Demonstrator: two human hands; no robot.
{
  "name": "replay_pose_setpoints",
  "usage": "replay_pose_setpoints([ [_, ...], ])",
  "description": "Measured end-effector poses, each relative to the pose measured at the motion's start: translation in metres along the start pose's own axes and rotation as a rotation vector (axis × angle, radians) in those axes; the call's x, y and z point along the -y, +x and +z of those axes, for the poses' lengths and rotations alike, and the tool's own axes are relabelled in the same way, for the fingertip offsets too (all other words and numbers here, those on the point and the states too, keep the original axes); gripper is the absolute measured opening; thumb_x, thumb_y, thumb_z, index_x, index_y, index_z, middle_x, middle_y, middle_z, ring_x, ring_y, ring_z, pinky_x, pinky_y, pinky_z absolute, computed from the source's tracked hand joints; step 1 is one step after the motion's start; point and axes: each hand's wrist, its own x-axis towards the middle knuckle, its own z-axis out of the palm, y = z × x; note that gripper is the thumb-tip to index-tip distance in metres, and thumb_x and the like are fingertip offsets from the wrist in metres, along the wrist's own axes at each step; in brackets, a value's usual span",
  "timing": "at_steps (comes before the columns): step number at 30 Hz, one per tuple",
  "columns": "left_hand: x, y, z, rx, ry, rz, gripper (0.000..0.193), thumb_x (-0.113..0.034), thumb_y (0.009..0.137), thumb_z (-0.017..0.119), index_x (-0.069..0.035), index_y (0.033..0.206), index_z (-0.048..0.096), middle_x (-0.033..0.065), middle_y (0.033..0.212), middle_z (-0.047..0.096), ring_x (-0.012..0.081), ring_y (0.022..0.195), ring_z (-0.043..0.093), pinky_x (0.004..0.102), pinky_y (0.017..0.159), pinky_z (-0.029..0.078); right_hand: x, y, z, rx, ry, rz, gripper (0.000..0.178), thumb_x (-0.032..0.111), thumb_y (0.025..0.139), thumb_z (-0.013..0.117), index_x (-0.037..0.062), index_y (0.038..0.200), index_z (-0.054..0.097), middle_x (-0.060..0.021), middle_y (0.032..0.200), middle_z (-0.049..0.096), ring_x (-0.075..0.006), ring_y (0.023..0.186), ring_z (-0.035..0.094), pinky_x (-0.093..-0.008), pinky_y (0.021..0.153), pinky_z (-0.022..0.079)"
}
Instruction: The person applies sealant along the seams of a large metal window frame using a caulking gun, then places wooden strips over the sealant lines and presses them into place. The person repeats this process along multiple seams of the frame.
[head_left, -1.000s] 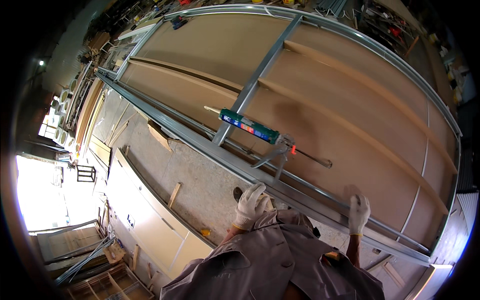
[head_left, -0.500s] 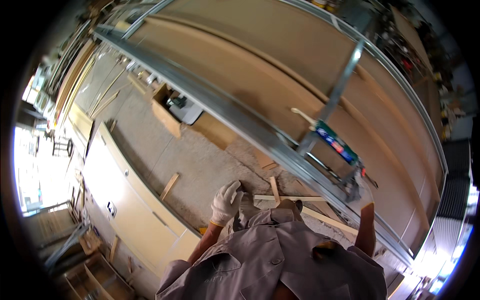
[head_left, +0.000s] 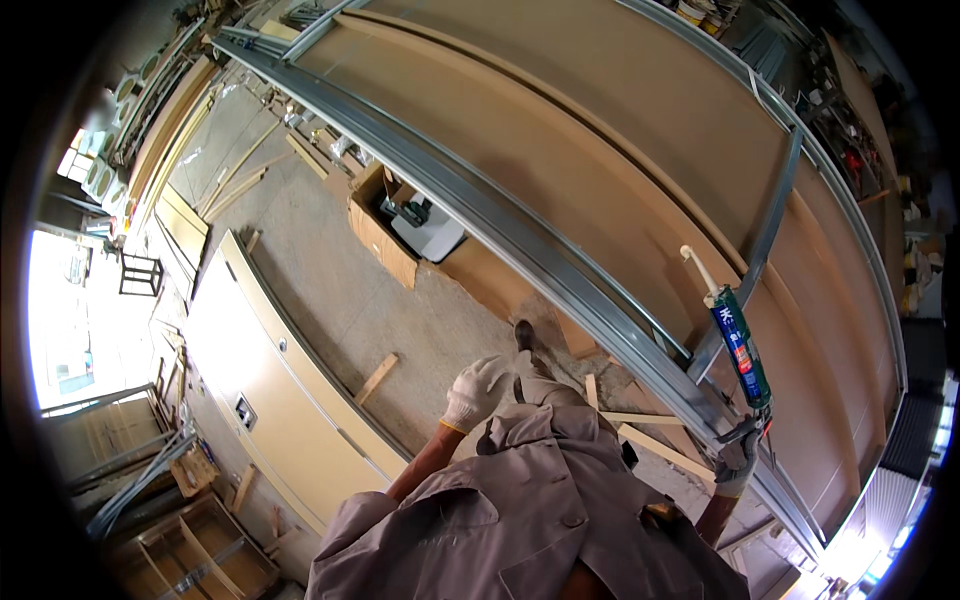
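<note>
My right hand (head_left: 738,468), in a grey and white glove, is wrapped round the handle of a caulking gun (head_left: 740,345). A blue-green sealant cartridge sits in the gun, its pale nozzle pointing up and away over the panel frame. That frame is a large metal-edged assembly (head_left: 560,270) with brown board inside, and the gun is above its near rail. My left hand (head_left: 478,390), in a white work glove, hangs beside my left thigh with loosely extended fingers. Nothing shows in it.
Below the frame's near rail stands an open cardboard box (head_left: 375,235) with a power tool inside. A pale door panel (head_left: 290,390) lies to the left. Wood offcuts (head_left: 376,380) are scattered on the concrete floor. Long timber strips (head_left: 185,120) are stacked at far left.
My view has shifted and I have stepped along the frame, with one shoe now showing ahead. The caulking gun has swung to a steeper, more upright angle in my right hand.
</note>
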Motion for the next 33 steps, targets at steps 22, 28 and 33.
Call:
replay_pose_setpoints([
  [22,0.189,0.251,-0.27,-0.051,-0.118,0.172,0.03,-0.015,0.095,0.075,-0.002,0.122,0.07,0.02,0.12,0.073,0.0402,0.102,0.073,0.0446,0.087,0.059,-0.399,0.253,0.379,0.325,0.395,-0.197,0.036,0.021,0.113,0.052,-0.0018,0.141,0.053,-0.021,0.132,0.066,-0.0016,0.041,0.042,-0.0168,0.034,0.034],
  [28,0.249,0.309,-0.399,0.006,-0.038,0.259,0.029,-0.013,0.095,0.074,-0.003,0.122,0.07,0.0192,0.119,0.074,0.038,0.105,0.074,0.0428,0.087,0.061,-0.5,0.292,0.488,0.395,0.383,-0.202,0.039,0.019,0.114,0.048,0.0016,0.149,0.045,-0.0193,0.137,0.062,-0.0025,0.046,0.044,-0.0197,0.037,0.035],
  [33,0.298,0.35,-0.457,-0.09,0.047,0.211,0.027,-0.014,0.096,0.073,-0.004,0.121,0.072,0.0179,0.118,0.074,0.0368,0.105,0.073,0.0427,0.09,0.06,-0.543,0.337,0.544,0.505,0.281,-0.164,0.042,0.019,0.114,0.049,0.0014,0.151,0.044,-0.0221,0.141,0.06,-0.0036,0.045,0.043,-0.0199,0.039,0.036],
])
